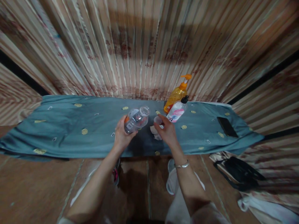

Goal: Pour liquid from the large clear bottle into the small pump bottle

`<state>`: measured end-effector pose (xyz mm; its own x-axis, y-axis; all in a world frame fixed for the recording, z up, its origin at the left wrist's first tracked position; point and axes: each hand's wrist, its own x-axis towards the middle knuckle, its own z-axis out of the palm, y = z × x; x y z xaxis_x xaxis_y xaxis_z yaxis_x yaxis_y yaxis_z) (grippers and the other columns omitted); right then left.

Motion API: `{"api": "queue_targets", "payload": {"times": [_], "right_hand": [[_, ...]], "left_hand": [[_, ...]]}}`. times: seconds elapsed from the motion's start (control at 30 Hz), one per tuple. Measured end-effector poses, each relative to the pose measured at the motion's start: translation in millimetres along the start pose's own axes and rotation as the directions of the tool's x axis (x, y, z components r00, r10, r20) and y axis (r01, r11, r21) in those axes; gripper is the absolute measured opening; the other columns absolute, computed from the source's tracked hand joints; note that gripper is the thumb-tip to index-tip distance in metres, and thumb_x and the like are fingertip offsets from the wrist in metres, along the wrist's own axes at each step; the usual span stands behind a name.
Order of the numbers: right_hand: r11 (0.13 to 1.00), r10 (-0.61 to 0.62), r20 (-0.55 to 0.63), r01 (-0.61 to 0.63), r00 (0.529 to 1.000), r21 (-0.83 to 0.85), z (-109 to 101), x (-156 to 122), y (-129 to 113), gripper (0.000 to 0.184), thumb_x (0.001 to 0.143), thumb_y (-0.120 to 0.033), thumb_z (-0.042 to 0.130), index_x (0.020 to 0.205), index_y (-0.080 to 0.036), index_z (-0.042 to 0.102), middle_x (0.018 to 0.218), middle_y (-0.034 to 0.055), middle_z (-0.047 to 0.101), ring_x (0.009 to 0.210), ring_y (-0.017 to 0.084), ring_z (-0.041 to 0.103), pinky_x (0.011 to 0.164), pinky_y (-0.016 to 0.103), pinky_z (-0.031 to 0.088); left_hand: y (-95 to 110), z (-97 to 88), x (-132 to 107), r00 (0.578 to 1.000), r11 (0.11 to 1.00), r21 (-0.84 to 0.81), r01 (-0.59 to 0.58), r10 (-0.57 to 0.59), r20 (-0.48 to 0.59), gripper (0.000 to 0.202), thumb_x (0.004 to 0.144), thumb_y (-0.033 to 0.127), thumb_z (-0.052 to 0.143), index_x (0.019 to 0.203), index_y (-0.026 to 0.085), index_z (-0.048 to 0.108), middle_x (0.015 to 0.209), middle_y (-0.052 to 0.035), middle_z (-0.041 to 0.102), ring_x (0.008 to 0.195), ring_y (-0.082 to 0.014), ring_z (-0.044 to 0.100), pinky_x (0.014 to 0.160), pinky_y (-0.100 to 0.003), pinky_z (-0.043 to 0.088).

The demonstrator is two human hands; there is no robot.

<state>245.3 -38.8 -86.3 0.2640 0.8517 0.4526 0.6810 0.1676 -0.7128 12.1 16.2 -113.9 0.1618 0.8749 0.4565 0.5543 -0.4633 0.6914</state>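
Observation:
My left hand [123,133] is wrapped round a clear plastic bottle [136,119], which tilts with its open neck to the upper right. Between the fingers of my right hand [167,130] is a small whitish translucent cap [158,120], a little to the right of the bottle's mouth and apart from it. Below the cap, a crumpled white tissue [155,133] lies on the cloth, partly hidden by my right hand. Just beyond that hand stand a clear bottle with a pink label and black top [177,109] and an orange pump bottle [175,97].
A blue-green cloth with pineapple prints [63,124] covers the long, narrow table. Toward its right end lies a black phone [227,127]. Pleated curtains [140,46] hang behind and at both sides. A black bag [240,171] is on the floor at right.

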Motion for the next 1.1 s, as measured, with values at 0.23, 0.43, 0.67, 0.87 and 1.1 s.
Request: {"api": "queue_targets", "payload": {"times": [0.23, 0.43, 0.67, 0.87, 1.1], "right_hand": [[0.999, -0.026, -0.056, 0.028, 0.998, 0.044, -24.6, 4.0, -24.2, 0.046, 0.089, -0.034, 0.068, 0.133, -0.02, 0.069, 0.129, 0.0133, 0.076, 0.109, 0.027, 0.075, 0.099, 0.044, 0.061], [0.999, -0.036, -0.061, 0.035, 0.997, -0.019, -34.1, 5.2, -29.7, 0.043, 0.088, -0.035, 0.07, 0.128, -0.018, 0.068, 0.118, 0.0123, 0.079, 0.091, 0.024, 0.075, 0.089, 0.041, 0.063], [0.992, -0.085, -0.005, 0.084, 0.996, -0.094, -56.7, 5.5, -31.0, 0.042, 0.086, -0.027, 0.07, 0.127, -0.021, 0.071, 0.124, 0.0112, 0.078, 0.099, 0.025, 0.074, 0.093, 0.041, 0.062], [1.0, -0.012, 0.121, 0.012, 0.993, -0.003, -72.1, 3.6, -35.2, 0.044, 0.084, -0.03, 0.077, 0.127, -0.02, 0.072, 0.103, 0.0053, 0.081, 0.084, 0.021, 0.074, 0.083, 0.035, 0.062], [0.996, -0.002, 0.18, -0.015, 0.984, 0.091, -77.0, 4.4, -32.5, 0.037, 0.087, -0.033, 0.076, 0.123, -0.024, 0.075, 0.116, 0.0051, 0.081, 0.089, 0.02, 0.077, 0.088, 0.037, 0.063]], "left_hand": [[4.0, 5.2, -2.2, 0.995, 0.993, 0.064, -0.1, 0.098, 0.03, 0.085, 0.071, 0.025, 0.085, 0.147, 0.023, 0.045, 0.145, -0.0168, 0.065, 0.135, -0.0374, 0.062, 0.113, -0.054, 0.05], [8.6, 13.5, -2.5, 0.991, 0.985, 0.121, -0.123, 0.115, 0.072, 0.083, 0.073, 0.028, 0.08, 0.148, 0.023, 0.046, 0.15, -0.0182, 0.062, 0.139, -0.0403, 0.058, 0.118, -0.059, 0.042], [11.3, 20.0, -2.6, 0.986, 0.976, 0.159, -0.152, 0.139, 0.087, 0.078, 0.076, 0.027, 0.076, 0.149, 0.023, 0.047, 0.153, -0.0184, 0.06, 0.142, -0.0393, 0.055, 0.119, -0.059, 0.036], [14.7, 20.9, -2.4, 0.98, 0.967, 0.174, -0.184, 0.166, 0.114, 0.074, 0.077, 0.025, 0.074, 0.147, 0.021, 0.05, 0.152, -0.0193, 0.06, 0.141, -0.0381, 0.056, 0.12, -0.057, 0.035], [17.9, 20.8, -1.8, 0.971, 0.962, 0.178, -0.208, 0.181, 0.158, 0.069, 0.078, 0.026, 0.071, 0.145, 0.022, 0.052, 0.149, -0.0176, 0.063, 0.14, -0.0378, 0.057, 0.121, -0.058, 0.032]]}}
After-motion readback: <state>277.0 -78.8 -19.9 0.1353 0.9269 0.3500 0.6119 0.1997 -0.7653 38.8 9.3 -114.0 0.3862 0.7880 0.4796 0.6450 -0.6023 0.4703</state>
